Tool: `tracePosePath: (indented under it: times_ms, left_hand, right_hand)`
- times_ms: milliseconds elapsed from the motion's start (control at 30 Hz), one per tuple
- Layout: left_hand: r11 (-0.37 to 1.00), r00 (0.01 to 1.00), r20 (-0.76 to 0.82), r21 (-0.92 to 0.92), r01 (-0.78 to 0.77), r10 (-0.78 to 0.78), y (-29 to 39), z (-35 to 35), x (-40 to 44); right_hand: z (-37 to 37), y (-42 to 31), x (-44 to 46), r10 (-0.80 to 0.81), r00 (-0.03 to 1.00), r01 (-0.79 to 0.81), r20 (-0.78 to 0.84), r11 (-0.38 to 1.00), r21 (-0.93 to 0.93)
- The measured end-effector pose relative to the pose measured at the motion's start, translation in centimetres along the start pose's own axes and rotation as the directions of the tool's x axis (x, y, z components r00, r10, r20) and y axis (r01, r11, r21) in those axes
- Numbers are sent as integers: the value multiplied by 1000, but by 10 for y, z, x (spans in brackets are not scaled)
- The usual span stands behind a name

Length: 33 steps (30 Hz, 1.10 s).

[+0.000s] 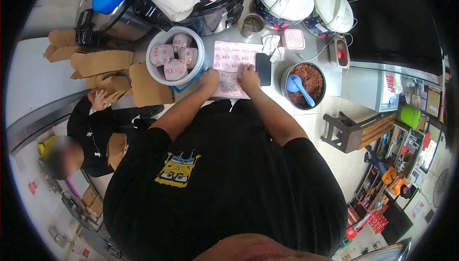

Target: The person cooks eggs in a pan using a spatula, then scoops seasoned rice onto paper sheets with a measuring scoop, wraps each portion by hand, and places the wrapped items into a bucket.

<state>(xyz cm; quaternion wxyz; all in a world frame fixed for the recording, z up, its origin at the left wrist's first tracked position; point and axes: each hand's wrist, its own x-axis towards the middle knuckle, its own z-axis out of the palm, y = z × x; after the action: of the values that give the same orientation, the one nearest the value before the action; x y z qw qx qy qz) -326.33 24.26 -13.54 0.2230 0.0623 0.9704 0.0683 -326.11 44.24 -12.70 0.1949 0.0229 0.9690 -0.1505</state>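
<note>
We see a white tub (pixel 201 50) of wrapped bundles (pixel 176 70) left of our left grip (pixel 209 78). Printed paper (pixel 233 60) lies between that and our right grip (pixel 249 77), touched by both; we cannot tell how closed either is. A pot (pixel 285 97) stands right of both.

Both my arms reach forward from my torso and angle inward, so that my hands come near each other without touching. My left forearm (pixel 187 106) slants forward and to the right, bare to near the elbow; its wrist (pixel 205 89) runs almost in line with it. My left hand (pixel 209 78) is blurred, back mostly upward, and I cannot make out how its fingers are set. My right forearm (pixel 274 111) slants forward and to the left, matching the other side. My right hand (pixel 247 77) shows its back, fingers bent, their tips too small to tell apart.
</note>
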Motion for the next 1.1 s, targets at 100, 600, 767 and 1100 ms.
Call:
tracePosePath:
  times_ms: [100, 600, 767, 1100]
  left_hand:
    - [993, 980, -183, 103, -56, 74, 2, -5, 4]
    - [865, 836, -301, 369, -341, 458, -22, 53, -70]
    - [896, 835, -332, 229, -380, 439, -25, 28, -72]
    - [767, 991, -76, -641, 39, -114, -6, 0, -23]
  right_hand:
    - [-7, -6, 9, 12, 999, -7, 48, 995, -101]
    - [33, 26, -62, -495, 809, 553, -316, 824, 123]
    - [18, 15, -55, -512, 796, 542, -324, 840, 5]
    - [-27, -43, -24, -4, 955, 184, -295, 789, 586]
